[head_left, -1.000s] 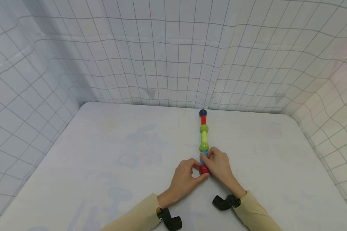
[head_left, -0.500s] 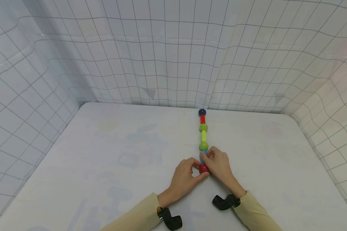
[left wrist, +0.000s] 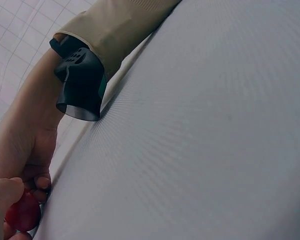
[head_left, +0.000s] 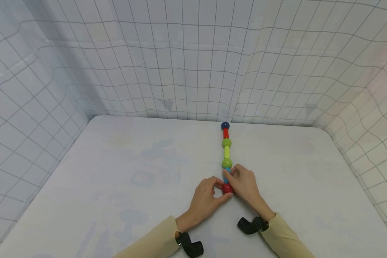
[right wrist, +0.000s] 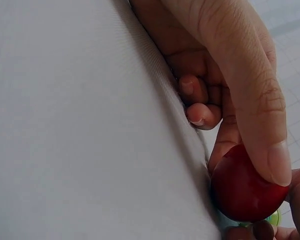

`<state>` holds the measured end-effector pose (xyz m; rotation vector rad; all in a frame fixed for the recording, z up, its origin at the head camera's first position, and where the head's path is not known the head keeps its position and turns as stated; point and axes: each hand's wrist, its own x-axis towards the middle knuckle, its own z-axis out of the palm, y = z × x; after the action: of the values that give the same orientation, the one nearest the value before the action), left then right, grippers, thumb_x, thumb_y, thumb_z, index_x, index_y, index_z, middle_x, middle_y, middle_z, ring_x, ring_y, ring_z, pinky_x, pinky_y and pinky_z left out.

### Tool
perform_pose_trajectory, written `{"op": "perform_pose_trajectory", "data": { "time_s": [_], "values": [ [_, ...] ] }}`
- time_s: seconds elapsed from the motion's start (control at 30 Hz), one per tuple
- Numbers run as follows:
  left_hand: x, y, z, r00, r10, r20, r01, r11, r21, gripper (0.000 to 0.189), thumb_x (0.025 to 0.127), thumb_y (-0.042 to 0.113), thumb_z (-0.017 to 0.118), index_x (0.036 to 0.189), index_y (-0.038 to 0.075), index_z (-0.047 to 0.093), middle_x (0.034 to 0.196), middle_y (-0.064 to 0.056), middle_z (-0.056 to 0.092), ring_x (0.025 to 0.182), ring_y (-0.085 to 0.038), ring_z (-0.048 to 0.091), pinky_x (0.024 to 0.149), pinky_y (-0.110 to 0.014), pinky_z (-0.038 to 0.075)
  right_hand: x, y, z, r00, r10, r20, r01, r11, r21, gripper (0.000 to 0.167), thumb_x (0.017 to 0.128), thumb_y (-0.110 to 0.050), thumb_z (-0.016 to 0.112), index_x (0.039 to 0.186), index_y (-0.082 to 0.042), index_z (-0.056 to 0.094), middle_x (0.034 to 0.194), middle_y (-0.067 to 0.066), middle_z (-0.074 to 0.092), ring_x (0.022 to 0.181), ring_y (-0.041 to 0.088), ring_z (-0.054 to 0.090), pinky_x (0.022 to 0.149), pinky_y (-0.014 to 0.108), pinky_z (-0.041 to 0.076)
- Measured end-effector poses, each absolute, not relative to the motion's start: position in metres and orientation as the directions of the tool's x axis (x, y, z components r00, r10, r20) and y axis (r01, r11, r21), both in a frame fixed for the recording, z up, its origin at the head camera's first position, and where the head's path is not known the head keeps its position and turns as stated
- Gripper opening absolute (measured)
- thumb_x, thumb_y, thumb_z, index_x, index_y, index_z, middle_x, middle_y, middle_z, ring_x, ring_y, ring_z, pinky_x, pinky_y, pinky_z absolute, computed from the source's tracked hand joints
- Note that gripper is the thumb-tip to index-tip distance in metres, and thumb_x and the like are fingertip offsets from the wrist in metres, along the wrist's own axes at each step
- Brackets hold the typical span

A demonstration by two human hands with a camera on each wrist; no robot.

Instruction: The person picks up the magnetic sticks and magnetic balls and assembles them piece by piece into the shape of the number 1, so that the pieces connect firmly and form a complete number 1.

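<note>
A row of joined balls and rods, a toy stick-and-ball chain, lies on the table. Its near end is a red ball point(head_left: 227, 188), which my left hand point(head_left: 204, 199) holds between thumb and fingers. My right hand point(head_left: 245, 183) pinches the short blue rod point(head_left: 226, 180) just beyond that ball, hiding part of it. Farther along come a green ball point(head_left: 227, 163), a yellow-green rod point(head_left: 226, 152), another green ball point(head_left: 226, 143), a red rod point(head_left: 225, 133) and a dark blue ball point(head_left: 225, 125). In the right wrist view, the left thumb point(right wrist: 275, 162) lies across the red ball.
The white table point(head_left: 116, 161) shows faint printed shapes. A gridded white curtain point(head_left: 187, 71) hangs behind and along both sides; the chain's far end lies close to the table's back edge. Black wrist cameras point(head_left: 252, 225) sit low by each sleeve.
The chain has shifted very slightly, its far end a touch to the left. Both hands keep the same hold and barely move.
</note>
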<state>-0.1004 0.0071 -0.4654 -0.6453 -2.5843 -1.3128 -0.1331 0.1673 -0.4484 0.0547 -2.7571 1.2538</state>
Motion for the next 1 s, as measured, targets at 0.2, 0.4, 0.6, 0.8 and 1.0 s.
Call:
{"op": "perform_pose_trajectory", "data": {
  "time_s": [0.2,0.4,0.6,0.8,1.0],
  "values": [
    [-0.1005,0.007,-0.4663,-0.888,0.301,0.347,0.458,0.516,0.724,0.031,0.082,0.04,0.074,0.097,0.016,0.062,0.087,0.01,0.061,0.068,-0.005,0.042,0.06,-0.019,0.036,-0.1341,0.1694,-0.449,-0.995,0.017,0.097,-0.064,0.646,-0.761,0.028,0.087,-0.03,0.07,0.075,-0.007,0.058,0.049,-0.003,0.047,0.038,0.012,0.044,0.038,0.025,0.034],
    [-0.1006,0.007,-0.4662,-0.885,0.305,0.352,0.463,0.513,0.723,0.031,0.082,0.039,0.074,0.097,0.016,0.061,0.087,0.01,0.061,0.068,-0.005,0.042,0.06,-0.018,0.036,-0.1351,0.1702,-0.4487,-0.997,0.012,0.078,-0.054,0.617,-0.785,0.029,0.088,-0.031,0.069,0.076,-0.006,0.059,0.048,-0.002,0.049,0.033,0.012,0.046,0.035,0.026,0.037],
    [-0.1005,0.0069,-0.4645,-0.881,0.308,0.358,0.471,0.515,0.716,0.031,0.081,0.037,0.076,0.098,0.015,0.061,0.086,0.01,0.062,0.068,-0.006,0.043,0.06,-0.019,0.036,-0.1353,0.1705,-0.4465,-0.999,0.015,0.032,-0.017,0.579,-0.815,0.03,0.089,-0.032,0.068,0.077,-0.006,0.059,0.048,0.0,0.051,0.032,0.013,0.049,0.034,0.027,0.04],
    [-0.1001,0.0072,-0.4628,-0.886,0.307,0.348,0.462,0.518,0.72,0.031,0.081,0.035,0.076,0.098,0.015,0.06,0.086,0.01,0.062,0.068,-0.007,0.043,0.061,-0.019,0.036,-0.1355,0.1718,-0.4465,-1.0,0.013,0.024,-0.012,0.565,-0.825,0.03,0.089,-0.031,0.068,0.078,-0.005,0.059,0.048,0.0,0.051,0.03,0.013,0.048,0.033,0.028,0.04],
    [-0.0999,0.0074,-0.4628,-0.889,0.306,0.341,0.456,0.521,0.721,0.031,0.081,0.036,0.076,0.098,0.015,0.061,0.086,0.009,0.062,0.069,-0.007,0.043,0.061,-0.019,0.036,-0.136,0.1733,-0.4463,-1.0,0.007,0.007,-0.002,0.569,-0.823,0.03,0.09,-0.033,0.066,0.079,-0.005,0.059,0.049,0.001,0.052,0.031,0.015,0.05,0.033,0.027,0.039]
  ]
}}
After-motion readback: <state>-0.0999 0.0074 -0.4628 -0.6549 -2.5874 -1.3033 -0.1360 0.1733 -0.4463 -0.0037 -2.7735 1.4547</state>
